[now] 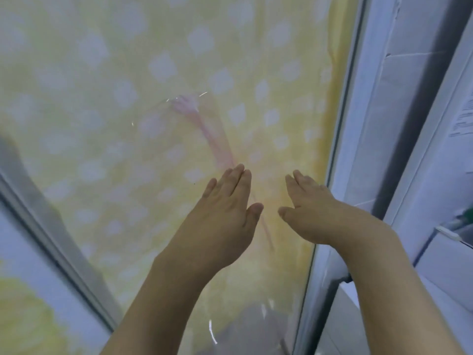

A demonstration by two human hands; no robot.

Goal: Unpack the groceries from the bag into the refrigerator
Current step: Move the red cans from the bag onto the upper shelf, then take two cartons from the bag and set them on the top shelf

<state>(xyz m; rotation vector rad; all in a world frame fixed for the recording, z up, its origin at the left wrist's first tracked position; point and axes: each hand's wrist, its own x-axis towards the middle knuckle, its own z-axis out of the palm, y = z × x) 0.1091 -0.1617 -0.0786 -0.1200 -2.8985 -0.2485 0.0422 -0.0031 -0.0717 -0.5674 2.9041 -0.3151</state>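
A yellow panel with pale dots fills most of the view; it looks like a glossy refrigerator door front, though blur makes that uncertain. A faint pink streak runs down its middle. The panel's right edge meets a white frame that runs from the top right to the bottom; beyond that edge lie white door parts and a label with unreadable print. On the left, a grey strip bounds the panel diagonally. The broad upper and left part of the panel is bare. Two hands are in view. The left hand is spread flat, fingers together and extended, gripping nothing, palm toward the panel near its right edge. The right hand is likewise flat and empty, just beside the frame. Whether either palm touches the panel cannot be told. The thumbs point toward each other, apart. No bag or groceries are visible.
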